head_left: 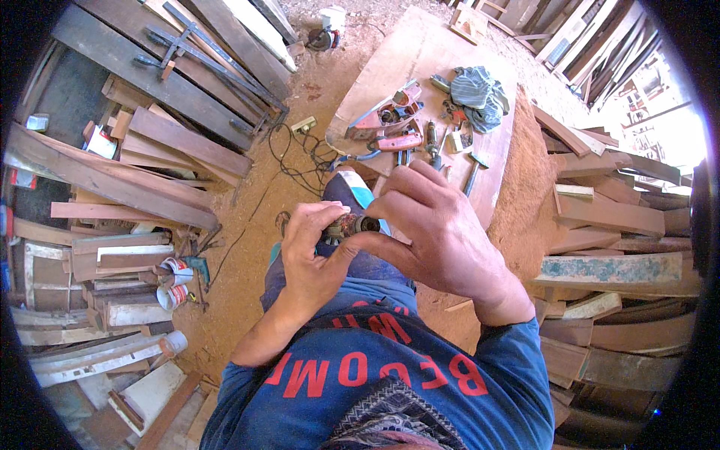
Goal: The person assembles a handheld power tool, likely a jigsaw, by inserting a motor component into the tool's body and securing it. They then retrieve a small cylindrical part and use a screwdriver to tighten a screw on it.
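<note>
Above my lap I hold a greasy cylindrical metal part (343,227), which looks like a piece out of a power tool. The fingers and thumb of my left hand (304,244) close round its left portion. At its right end, a dark round ring (368,224) lies between the thumb and bent index finger of my right hand (442,225). How firmly the right fingers press on the ring is hard to see. Beyond my hands, a red power tool body (386,120) rests on the wooden board with its housing showing a dark opening.
The wooden board (405,49) carries a crumpled striped cloth (480,97), a dark drill-like tool (433,142) and a hammer-like tool (474,172). Black cables (289,157) tangle on the sawdust floor. Stacked timber (611,270) lines the right; planks (120,180) and a paint pot (174,296) are left.
</note>
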A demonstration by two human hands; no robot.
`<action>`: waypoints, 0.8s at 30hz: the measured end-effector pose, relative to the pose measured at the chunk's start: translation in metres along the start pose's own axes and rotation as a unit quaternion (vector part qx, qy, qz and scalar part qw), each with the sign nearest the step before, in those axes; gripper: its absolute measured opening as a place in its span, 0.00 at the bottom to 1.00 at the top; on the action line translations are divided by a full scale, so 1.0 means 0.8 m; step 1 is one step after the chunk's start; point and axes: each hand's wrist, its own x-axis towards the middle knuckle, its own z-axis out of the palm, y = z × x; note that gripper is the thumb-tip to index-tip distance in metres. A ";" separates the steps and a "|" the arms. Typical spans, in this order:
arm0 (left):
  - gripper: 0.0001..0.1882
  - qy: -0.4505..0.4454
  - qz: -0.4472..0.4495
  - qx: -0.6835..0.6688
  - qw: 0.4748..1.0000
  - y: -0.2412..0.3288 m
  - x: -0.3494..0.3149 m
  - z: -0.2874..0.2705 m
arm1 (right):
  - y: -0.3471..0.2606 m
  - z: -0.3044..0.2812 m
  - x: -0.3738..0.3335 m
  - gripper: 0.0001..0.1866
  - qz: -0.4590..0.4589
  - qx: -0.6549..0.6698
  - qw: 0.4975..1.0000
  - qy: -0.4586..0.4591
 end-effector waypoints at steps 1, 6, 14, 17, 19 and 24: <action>0.26 0.000 -0.001 -0.006 1.000 0.000 0.000 0.001 | 0.006 0.005 -0.002 0.14 -0.024 0.011 1.000 0.003; 0.26 0.000 0.003 0.000 1.000 -0.002 -0.001 -0.001 | -0.003 -0.003 -0.002 0.13 0.035 -0.032 0.999 -0.013; 0.26 0.015 -0.014 -0.014 1.000 -0.002 -0.001 -0.001 | -0.002 -0.017 -0.001 0.19 0.041 0.036 0.999 -0.004; 0.26 0.017 -0.002 0.014 1.000 -0.003 -0.001 -0.002 | -0.001 -0.010 -0.002 0.18 0.040 0.029 0.998 -0.028; 0.26 0.017 0.007 0.018 1.000 -0.002 0.001 -0.002 | 0.002 -0.007 -0.003 0.18 0.005 0.023 0.999 -0.036; 0.26 0.017 0.003 0.011 1.000 -0.001 0.000 -0.003 | -0.001 -0.008 0.002 0.17 0.001 0.024 0.999 -0.032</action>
